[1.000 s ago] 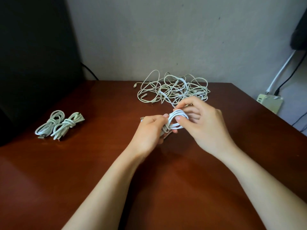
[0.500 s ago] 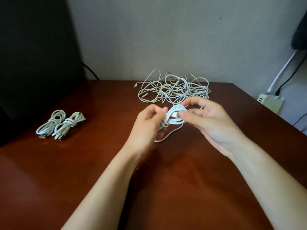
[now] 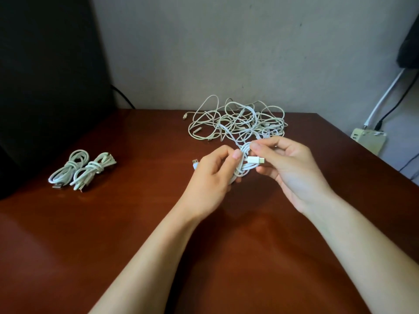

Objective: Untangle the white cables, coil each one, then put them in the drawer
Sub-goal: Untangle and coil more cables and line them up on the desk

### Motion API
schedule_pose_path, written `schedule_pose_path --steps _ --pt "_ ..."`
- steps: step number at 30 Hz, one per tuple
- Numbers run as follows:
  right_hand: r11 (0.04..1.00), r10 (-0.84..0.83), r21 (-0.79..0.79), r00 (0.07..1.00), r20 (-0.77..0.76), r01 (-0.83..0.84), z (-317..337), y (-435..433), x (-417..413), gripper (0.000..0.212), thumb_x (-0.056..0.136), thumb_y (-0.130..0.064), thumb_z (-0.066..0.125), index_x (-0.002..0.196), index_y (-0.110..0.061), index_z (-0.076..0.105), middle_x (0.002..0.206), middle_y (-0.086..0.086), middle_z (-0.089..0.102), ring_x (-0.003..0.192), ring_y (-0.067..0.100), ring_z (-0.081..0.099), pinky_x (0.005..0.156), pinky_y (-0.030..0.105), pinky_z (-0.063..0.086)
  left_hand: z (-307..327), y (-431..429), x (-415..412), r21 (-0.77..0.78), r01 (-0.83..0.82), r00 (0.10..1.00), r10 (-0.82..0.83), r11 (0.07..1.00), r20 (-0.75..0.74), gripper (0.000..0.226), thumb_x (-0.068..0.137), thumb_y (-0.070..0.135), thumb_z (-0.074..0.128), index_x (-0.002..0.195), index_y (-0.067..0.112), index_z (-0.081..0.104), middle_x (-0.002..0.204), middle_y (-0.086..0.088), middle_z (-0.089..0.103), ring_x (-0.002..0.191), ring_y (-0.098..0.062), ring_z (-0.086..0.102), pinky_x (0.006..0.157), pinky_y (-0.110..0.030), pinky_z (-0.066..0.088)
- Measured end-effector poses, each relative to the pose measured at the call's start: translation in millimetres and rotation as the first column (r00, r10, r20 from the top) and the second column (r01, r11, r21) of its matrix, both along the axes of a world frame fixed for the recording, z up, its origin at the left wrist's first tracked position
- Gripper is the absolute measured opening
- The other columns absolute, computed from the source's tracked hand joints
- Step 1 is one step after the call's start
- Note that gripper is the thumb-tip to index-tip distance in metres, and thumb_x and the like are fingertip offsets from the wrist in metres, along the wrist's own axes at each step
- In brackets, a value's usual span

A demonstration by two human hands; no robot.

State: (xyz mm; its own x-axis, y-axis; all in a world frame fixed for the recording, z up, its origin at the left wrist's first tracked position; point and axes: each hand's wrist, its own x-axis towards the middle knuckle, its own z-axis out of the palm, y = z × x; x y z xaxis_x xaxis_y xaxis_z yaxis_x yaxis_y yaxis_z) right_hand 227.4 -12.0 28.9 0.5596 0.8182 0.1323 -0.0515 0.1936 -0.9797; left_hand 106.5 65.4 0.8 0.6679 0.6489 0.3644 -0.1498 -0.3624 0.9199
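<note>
Glossy reddish-brown wooden counter [image 3: 113, 234], set against a plain grey wall [image 3: 226, 53]. A dark panel [image 3: 45, 75] stands at the left rear, with a black cord [image 3: 123, 97] passing behind it. Beyond the counter's right edge is a pale power strip [image 3: 367, 141] with a white lead [image 3: 383, 98] and a black lead [image 3: 394, 105] running up from it. The left hand [image 3: 210, 177] and right hand [image 3: 288, 171] meet above the counter's middle, both on one partly coiled cable [image 3: 241, 171]. The left fingers [image 3: 235, 154] are curled round the loops, and the right fingers [image 3: 258, 148] pinch the strand just beside its white connector [image 3: 255, 160]. A USB plug [image 3: 195, 161] projects behind the left hand. The tangle of white cables [image 3: 238, 123] lies at rear centre, near the wall. Two finished coils [image 3: 68, 169] [image 3: 93, 171] lie side by side at the left, touching, well apart from the hands
</note>
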Motion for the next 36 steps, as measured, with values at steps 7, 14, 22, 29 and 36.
schedule_pose_path --steps 7,14,22,29,36 --pt "0.99 -0.14 0.026 0.989 -0.044 0.141 1 1 9 0.003 0.083 -0.012 0.069 0.083 -0.01 0.067 0.072 0.0 0.07 0.061 0.005 0.064 0.053 0.014 0.049 -1 -2 2 0.124 -0.06 0.996 0.068 0.99 -0.055 0.028 0.084 0.016 0.072 0.11 0.024 0.067 0.104 0.01 0.068 0.093 0.004 0.061 0.084 -0.011 0.044" --pt "0.999 -0.032 -0.019 0.995 -0.099 0.03 0 1 12 0.005 0.079 -0.014 0.068 0.076 -0.01 0.066 0.07 0.001 0.07 0.063 0.007 0.065 0.056 0.016 0.051 -2 -1 0 0.412 -0.224 0.965 0.261 0.883 -0.035 0.027 0.082 0.026 0.074 0.108 0.018 0.071 0.094 0.015 0.068 0.088 0.002 0.063 0.081 -0.022 0.049" --pt "0.994 0.053 -0.085 0.991 -0.122 -0.063 2 -1 16 0.016 0.064 -0.023 0.069 0.073 -0.012 0.064 0.065 0.0 0.068 0.06 0.005 0.063 0.053 0.014 0.049 -6 -5 2 0.35 -0.205 0.971 0.234 0.914 -0.04 0.02 0.088 0.023 0.067 0.106 0.016 0.071 0.093 0.006 0.071 0.08 -0.005 0.063 0.072 -0.021 0.047" --pt "0.996 0.055 -0.068 0.992 -0.117 -0.063 1 0 14 0.014 0.086 -0.013 0.063 0.073 -0.013 0.057 0.059 -0.005 0.063 0.056 0.002 0.058 0.049 0.012 0.047 -6 -6 6 0.155 -0.084 0.995 0.092 0.984 -0.047 0.012 0.092 0.017 0.061 0.101 0.023 0.068 0.073 0.013 0.064 0.063 -0.002 0.052 0.062 -0.027 0.048" --pt "0.993 -0.118 0.042 0.884 0.452 0.111 -3 -1 21 0.01 0.089 -0.018 0.064 0.085 -0.018 0.073 0.072 -0.002 0.066 0.055 0.006 0.051 0.046 0.02 0.043 -7 -7 9 0.013 -0.024 0.999 0.024 1.0 -0.036 0.015 0.094 0.013 0.058 0.105 0.019 0.066 0.058 0.016 0.058 0.054 0.0 0.05 0.051 -0.008 0.038"
